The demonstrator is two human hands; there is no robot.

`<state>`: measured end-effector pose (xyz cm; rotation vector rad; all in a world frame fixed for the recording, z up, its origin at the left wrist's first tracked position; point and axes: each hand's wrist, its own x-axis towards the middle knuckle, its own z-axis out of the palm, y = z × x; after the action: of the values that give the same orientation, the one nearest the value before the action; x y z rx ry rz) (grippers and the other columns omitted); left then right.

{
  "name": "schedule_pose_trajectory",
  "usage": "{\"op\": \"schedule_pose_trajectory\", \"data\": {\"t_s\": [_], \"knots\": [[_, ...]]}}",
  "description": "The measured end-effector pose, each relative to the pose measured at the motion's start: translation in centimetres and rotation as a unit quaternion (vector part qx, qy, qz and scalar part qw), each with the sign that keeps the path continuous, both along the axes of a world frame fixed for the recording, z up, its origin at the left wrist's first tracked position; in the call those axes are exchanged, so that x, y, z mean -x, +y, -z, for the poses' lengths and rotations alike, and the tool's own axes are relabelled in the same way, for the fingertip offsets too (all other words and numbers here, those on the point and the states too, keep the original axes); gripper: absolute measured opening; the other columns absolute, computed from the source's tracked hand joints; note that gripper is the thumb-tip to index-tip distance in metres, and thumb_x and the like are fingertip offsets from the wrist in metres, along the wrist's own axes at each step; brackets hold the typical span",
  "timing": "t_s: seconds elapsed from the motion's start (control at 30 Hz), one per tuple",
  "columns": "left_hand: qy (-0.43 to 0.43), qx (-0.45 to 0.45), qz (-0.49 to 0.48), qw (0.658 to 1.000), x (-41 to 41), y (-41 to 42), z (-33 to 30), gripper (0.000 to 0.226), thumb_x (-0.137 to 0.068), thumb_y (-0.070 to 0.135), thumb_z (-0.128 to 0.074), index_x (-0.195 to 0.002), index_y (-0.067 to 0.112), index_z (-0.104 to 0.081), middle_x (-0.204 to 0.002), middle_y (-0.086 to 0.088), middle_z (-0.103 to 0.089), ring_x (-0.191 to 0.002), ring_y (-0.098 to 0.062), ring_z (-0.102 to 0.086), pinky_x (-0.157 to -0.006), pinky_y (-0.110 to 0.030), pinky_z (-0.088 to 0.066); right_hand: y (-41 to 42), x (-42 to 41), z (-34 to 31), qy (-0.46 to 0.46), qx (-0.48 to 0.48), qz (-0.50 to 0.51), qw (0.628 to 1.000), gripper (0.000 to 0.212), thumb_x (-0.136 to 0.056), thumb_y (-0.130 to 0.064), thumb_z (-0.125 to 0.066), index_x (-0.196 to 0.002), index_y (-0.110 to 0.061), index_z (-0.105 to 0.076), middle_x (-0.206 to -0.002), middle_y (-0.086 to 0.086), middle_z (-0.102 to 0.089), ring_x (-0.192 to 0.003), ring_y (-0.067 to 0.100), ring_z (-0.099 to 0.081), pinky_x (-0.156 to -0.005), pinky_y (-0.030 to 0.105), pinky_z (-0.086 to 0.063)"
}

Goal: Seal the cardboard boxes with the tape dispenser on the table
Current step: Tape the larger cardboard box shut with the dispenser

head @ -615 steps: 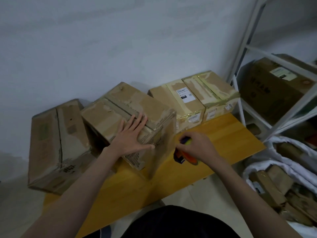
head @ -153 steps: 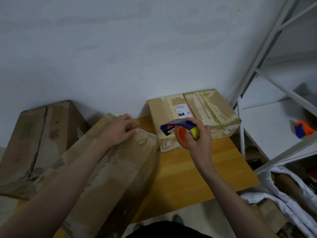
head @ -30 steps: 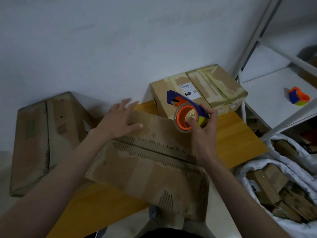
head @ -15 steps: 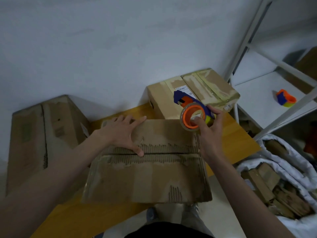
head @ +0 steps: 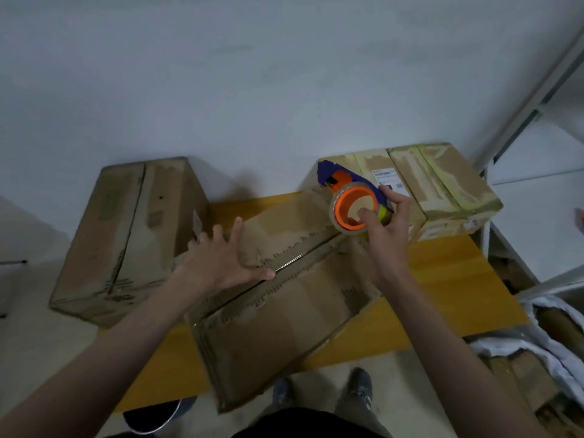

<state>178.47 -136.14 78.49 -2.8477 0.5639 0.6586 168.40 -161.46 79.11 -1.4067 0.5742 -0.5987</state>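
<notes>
At the far left a closed cardboard box [head: 126, 238] is seen lying against the wall, apart from the work. Next to it, the left hand [head: 221, 263] is laid flat on the far flap of the central box [head: 284, 298], fingers spread and straight, the thumb stretched along the open seam [head: 303, 263]; nothing is gripped by it. Compared with half a second ago, the central box has been swung on the desk [head: 442, 279], so that the seam now runs diagonally up toward the right, and its near corner overhangs the desk edge.

The seam is shown unsealed: a dark gap between two worn flaps, edged with torn corrugation and patches of old tape residue. At the seam's right end the tape dispenser [head: 354, 200] is held by the right hand [head: 385, 229], the grip closed round its blue and orange body with the thumb pressed inside the orange core of the roll. It has been lowered close to the box end, and whether tape touches the cardboard cannot be told. The turn is judged to line the seam up for a pull, so taping of this box appears about to begin.

Behind, at the right, two taped boxes [head: 436, 191] stand against the wall.
</notes>
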Motion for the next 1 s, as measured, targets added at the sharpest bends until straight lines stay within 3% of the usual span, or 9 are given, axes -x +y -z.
{"op": "schedule_pose_trajectory", "data": {"t_s": [0.2, 0.3, 0.43, 0.53, 0.63, 0.73, 0.83, 0.93, 1.0], "knots": [[0.001, -0.017, -0.070, 0.997, 1.1, -0.5, -0.1, 0.142, -0.051, 0.107, -0.027, -0.155, 0.026, 0.024, -0.163, -0.019, -0.007, -0.142, -0.049, -0.027, -0.109, -0.058, -0.036, 0.8, 0.4, 1.4, 0.000, -0.006, -0.012, 1.000, 0.043, -0.093, -0.011, -0.065, -0.129, -0.031, -0.050, -0.124, -0.017, -0.053, -0.123, 0.009, -0.052, -0.104, 0.039, -0.049], [-0.003, -0.020, -0.069, 0.997, 1.8, -1.5, 0.2, 0.138, -0.050, 0.109, -0.021, -0.153, 0.031, 0.027, -0.156, -0.022, -0.020, -0.135, -0.049, -0.036, -0.103, -0.060, -0.043, 1.3, 0.9, 2.5, 0.006, 0.013, -0.015, 1.000, 0.039, -0.094, -0.022, -0.067, -0.128, -0.034, -0.051, -0.124, -0.018, -0.055, -0.124, 0.009, -0.051, -0.104, 0.038, -0.048], [-0.032, 0.011, -0.020, 0.999, 2.9, -2.5, 0.9, 0.132, -0.049, 0.110, -0.008, -0.151, 0.035, 0.031, -0.130, -0.021, -0.049, -0.103, -0.038, -0.062, -0.083, -0.050, -0.056, 1.4, 1.1, 3.4, 0.012, -0.001, -0.003, 1.000, 0.043, -0.095, -0.015, -0.064, -0.133, -0.028, -0.050, -0.126, -0.019, -0.049, -0.121, -0.003, -0.048, -0.101, 0.029, -0.047], [-0.042, 0.022, 0.022, 0.999, 4.0, -2.7, 0.9, 0.130, -0.056, 0.107, -0.009, -0.153, 0.029, 0.027, -0.102, -0.008, -0.063, -0.075, -0.021, -0.063, -0.071, -0.037, -0.057, 0.9, 1.5, 3.8, 0.010, 0.017, 0.004, 1.000, 0.046, -0.090, -0.018, -0.064, -0.132, -0.029, -0.050, -0.135, -0.005, -0.048, -0.129, 0.011, -0.048, -0.107, 0.041, -0.048], [-0.050, 0.009, 0.034, 0.998, 4.6, -2.8, 0.5, 0.129, -0.060, 0.105, -0.011, -0.156, 0.025, 0.020, -0.087, 0.000, -0.062, -0.067, -0.016, -0.060, -0.063, -0.031, -0.052, 0.6, 2.2, 4.0, -0.001, 0.041, -0.003, 0.999, 0.045, -0.092, -0.008, -0.062, -0.131, -0.025, -0.048, -0.134, -0.007, -0.049, -0.130, 0.013, -0.047, -0.106, 0.046, -0.048], [-0.082, 0.049, 0.048, 0.994, 2.8, -3.8, -0.2, 0.107, -0.076, 0.095, -0.018, -0.157, 0.026, -0.004, -0.118, -0.007, -0.056, -0.095, -0.025, -0.061, -0.075, -0.037, -0.050, 0.4, 2.7, 3.8, -0.004, 0.061, -0.005, 0.998, 0.045, -0.093, -0.002, -0.063, -0.123, -0.031, -0.048, -0.125, -0.015, -0.050, -0.125, 0.009, -0.049, -0.104, 0.047, -0.049], [-0.069, 0.165, 0.095, 0.979, -1.7, -6.2, -0.2, 0.081, -0.094, 0.071, -0.040, -0.158, 0.031, -0.008, -0.161, -0.008, -0.023, -0.142, -0.037, -0.033, -0.109, -0.053, -0.039, 0.3, 3.1, 3.7, 0.024, 0.135, -0.004, 0.991, 0.042, -0.091, -0.012, -0.069, -0.119, -0.035, -0.048, -0.121, -0.020, -0.050, -0.118, 0.007, -0.050, -0.100, 0.048, -0.049], [-0.016, 0.196, 0.146, 0.969, -6.6, -8.6, 1.1, 0.086, -0.093, 0.066, -0.049, -0.159, 0.035, -0.004, -0.169, 0.004, -0.005, -0.155, -0.027, -0.008, -0.124, -0.050, -0.017, 0.0, 3.6, 3.6, 0.049, 0.226, -0.003, 0.973, 0.042, -0.091, -0.028, -0.071, -0.121, -0.036, -0.043, -0.120, -0.025, -0.049, -0.115, 0.015, -0.052, -0.091, 0.045, -0.052], [0.008, 0.181, 0.171, 0.968, -8.2, -9.1, 1.8, 0.088, -0.091, 0.073, -0.046, -0.160, 0.033, -0.009, -0.168, 0.001, -0.008, -0.154, -0.025, -0.008, -0.125, -0.048, -0.012, -0.2, 3.6, 3.3, 0.056, 0.246, -0.007, 0.968, 0.042, -0.092, -0.026, -0.072, -0.121, -0.032, -0.042, -0.116, -0.022, -0.049, -0.111, 0.012, -0.055, -0.084, 0.034, -0.052]]}}
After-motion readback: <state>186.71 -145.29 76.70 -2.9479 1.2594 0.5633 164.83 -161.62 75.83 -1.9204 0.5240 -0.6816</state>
